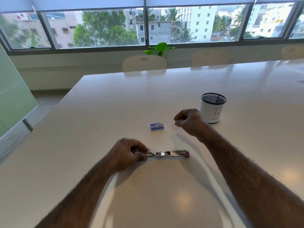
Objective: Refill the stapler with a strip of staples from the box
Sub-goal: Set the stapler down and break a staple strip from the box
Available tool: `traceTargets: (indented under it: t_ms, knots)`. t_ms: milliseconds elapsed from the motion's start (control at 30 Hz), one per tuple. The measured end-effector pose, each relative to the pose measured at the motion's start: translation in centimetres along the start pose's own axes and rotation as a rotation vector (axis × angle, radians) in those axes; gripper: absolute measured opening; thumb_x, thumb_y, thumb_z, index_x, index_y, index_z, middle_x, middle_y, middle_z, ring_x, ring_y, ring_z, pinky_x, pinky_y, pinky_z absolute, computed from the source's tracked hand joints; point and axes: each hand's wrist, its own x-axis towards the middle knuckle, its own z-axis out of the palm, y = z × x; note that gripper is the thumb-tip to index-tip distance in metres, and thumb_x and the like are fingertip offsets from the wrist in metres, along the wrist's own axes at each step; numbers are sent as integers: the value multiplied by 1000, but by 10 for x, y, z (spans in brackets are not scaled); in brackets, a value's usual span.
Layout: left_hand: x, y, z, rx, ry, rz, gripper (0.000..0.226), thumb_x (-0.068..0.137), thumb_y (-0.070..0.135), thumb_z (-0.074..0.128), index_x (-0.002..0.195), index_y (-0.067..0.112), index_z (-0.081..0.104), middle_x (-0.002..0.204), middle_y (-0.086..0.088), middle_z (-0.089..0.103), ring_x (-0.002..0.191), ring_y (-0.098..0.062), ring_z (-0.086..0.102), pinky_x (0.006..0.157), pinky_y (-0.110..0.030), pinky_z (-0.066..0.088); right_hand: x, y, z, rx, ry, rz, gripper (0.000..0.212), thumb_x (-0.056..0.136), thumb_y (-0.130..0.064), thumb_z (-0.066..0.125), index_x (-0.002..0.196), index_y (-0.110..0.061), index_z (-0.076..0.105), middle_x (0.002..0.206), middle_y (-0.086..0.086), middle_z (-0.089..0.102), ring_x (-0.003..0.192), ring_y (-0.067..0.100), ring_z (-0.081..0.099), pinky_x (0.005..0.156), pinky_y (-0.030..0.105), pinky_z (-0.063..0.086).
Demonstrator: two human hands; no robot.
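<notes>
On your far left a frosted green glass panel (14,89) stands beside the long white surface (115,99), which fills most of the room ahead and gleams with window light. Your left hand (126,153) rests on the surface near you, its fingers pinching the left end of the stapler (166,154). The stapler lies opened out flat, its metal channel facing up and a red tip at its right end. Just beyond it, a little to the right, the small blue box (157,126) of staples sits closed on the surface, touched by neither hand. Your right hand (189,123) is raised just right of the box, fingers curled in together; whether it holds a staple strip you cannot tell. Behind it stands a mesh cup (213,109) wrapped in white paper marked "B". Across the surface, cream chairs (144,63) line the far edge, a green plant (160,49) behind them, under wide windows (194,23) facing buildings and trees.
</notes>
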Motion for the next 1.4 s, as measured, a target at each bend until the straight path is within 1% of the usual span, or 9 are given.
traceTargets:
  t_ms: [167,333,600,767,967,1067,1167,1267,1400]
  knots:
    - [-16,-3,11,97,70,132,34,63,16,84,69,46,70,73,36,65,70,9,59,61,-3,39,6,-6,-21,-17,211,-60,7,82,-12,74,88,-16,75,84,1,75,76,13,68,74,24,53]
    - [-36,-10,13,86,82,131,33,61,21,79,75,50,70,84,25,67,77,-3,63,64,-8,43,17,-4,-76,-112,613,-245,6,82,-17,71,86,-18,75,82,1,77,65,7,61,65,5,34]
    - [-44,-14,8,64,70,100,32,61,19,86,80,40,73,81,18,70,69,-5,60,61,-13,43,53,36,-105,-344,455,-57,26,84,-23,68,109,-17,72,106,9,75,103,31,67,93,38,51]
    - [-46,-14,6,28,45,138,25,62,26,82,80,41,73,82,15,69,67,-6,60,60,-16,45,37,21,-79,-263,660,-274,11,84,-14,63,88,-13,74,89,11,75,79,31,67,77,37,51]
    - [-49,-10,5,-19,21,158,28,63,22,77,78,45,72,84,16,69,73,-9,64,72,-31,55,16,2,9,-238,63,-360,12,82,-15,71,92,-17,76,91,1,78,67,8,64,65,1,36]
    - [-50,-12,0,6,-5,192,36,68,16,77,77,50,70,87,19,68,77,-7,64,75,-29,54,21,7,42,-306,-167,-251,37,85,-20,71,121,-13,66,121,6,70,86,13,65,80,15,44]
    - [-51,-11,1,-15,-27,191,31,69,16,77,79,44,71,90,19,68,79,-7,65,76,-28,54,23,11,59,-384,-194,-227,44,87,-18,67,130,-12,59,129,8,64,107,20,62,95,33,50]
    - [-50,-13,-7,-61,-104,155,29,61,37,86,86,38,72,88,11,68,77,-6,64,76,-28,55,22,15,63,-330,-123,-249,34,87,-18,67,121,-13,66,119,7,70,96,17,65,90,30,53]
    - [-36,-22,-15,-289,27,29,85,42,85,69,103,24,68,80,2,65,66,-9,60,68,-25,50,15,21,60,-276,-120,-270,30,85,-22,70,114,-20,70,107,0,74,88,11,65,81,25,52]
